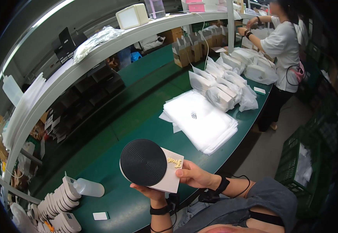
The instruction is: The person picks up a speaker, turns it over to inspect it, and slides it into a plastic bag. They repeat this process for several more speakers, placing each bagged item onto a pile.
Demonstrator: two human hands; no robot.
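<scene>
Above the near edge of the green table I hold a cream box-shaped device [171,177] with a large black round ribbed disc [143,162] on its face. Yellow raised script lettering and a dotted grille show on its right part. My left hand [152,192] supports it from below, most of the fingers hidden behind it. My right hand [194,174] grips its right edge, thumb on the front. Beyond it lies a stack of white translucent plastic bags [200,120]. Both wrists carry black straps with cables.
Several bagged devices [221,83] sit farther along the table, near open cardboard boxes [188,50]. At lower left are a squeeze bottle [89,187], stacked cream parts [60,196] and a small white block [101,216]. A co-worker [287,46] stands at far right; green crates [293,163] line the floor.
</scene>
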